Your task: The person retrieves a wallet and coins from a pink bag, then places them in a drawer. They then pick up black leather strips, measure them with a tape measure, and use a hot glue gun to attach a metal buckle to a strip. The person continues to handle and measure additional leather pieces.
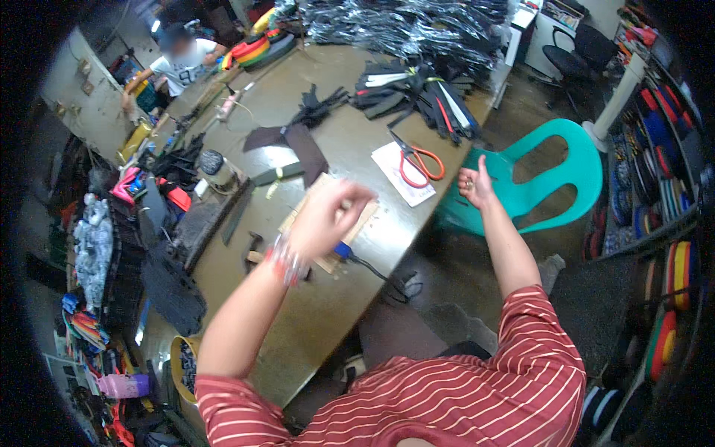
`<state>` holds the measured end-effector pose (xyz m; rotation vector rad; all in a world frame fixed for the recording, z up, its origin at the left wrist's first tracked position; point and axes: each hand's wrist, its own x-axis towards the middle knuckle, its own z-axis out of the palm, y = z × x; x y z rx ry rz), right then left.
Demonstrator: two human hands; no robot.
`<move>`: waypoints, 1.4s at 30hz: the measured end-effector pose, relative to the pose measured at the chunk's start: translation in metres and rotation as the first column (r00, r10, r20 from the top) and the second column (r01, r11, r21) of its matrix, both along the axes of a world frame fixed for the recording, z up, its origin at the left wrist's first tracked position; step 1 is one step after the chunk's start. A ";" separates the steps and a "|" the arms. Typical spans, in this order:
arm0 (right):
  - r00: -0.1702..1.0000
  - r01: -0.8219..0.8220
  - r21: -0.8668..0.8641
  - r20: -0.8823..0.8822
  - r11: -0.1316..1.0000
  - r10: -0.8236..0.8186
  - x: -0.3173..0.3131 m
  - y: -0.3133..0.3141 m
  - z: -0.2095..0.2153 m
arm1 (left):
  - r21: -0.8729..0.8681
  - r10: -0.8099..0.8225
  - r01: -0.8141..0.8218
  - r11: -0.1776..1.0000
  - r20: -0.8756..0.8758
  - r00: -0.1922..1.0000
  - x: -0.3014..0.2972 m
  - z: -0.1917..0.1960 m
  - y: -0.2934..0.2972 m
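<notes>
My left hand (pixel 331 212) is raised above the table, over a small wooden board (pixel 366 221). Its fingers curl round toward the thumb, and what they may pinch is too small or hidden to name. A beaded bracelet (pixel 285 261) circles that wrist. Off the table's right edge, beside a green plastic chair (pixel 555 160), I hold out my right hand (pixel 478 185). There the thumb points up and the fingers fold over the palm, where something small seems to lie. Orange-handled scissors (pixel 408 165) rest on a white sheet (pixel 389 165) between the hands. A blue tool with a black cord (pixel 343 250) lies below my left hand.
Dark fabric pieces (pixel 303 153) and bundled zipper-like strips (pixel 417 100) lie farther up the table (pixel 328 313). Plastic-wrapped stacks (pixel 402 30) line the back. Across the table sits another person (pixel 182 71). Shelves of coloured webbing rolls (pixel 655 164) stand at right; a yellow tub (pixel 181 369) is lower left.
</notes>
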<state>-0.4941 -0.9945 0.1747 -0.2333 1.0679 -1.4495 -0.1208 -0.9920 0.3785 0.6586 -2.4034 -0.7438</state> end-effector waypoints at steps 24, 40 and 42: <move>0.134 0.418 -0.554 -0.746 0.720 -0.652 0.038 -0.031 0.021 | 0.155 0.228 -0.304 0.940 0.378 0.897 -0.083 -0.067 -0.178; 0.689 0.063 -0.641 -0.527 0.765 -0.497 0.096 0.039 0.116 | 0.539 0.366 0.030 0.842 -0.612 0.701 0.132 0.056 0.032; 0.646 -0.344 -0.621 -0.701 0.704 -0.303 0.179 0.062 0.173 | 0.476 0.319 0.028 0.879 -0.631 0.707 0.139 0.059 0.063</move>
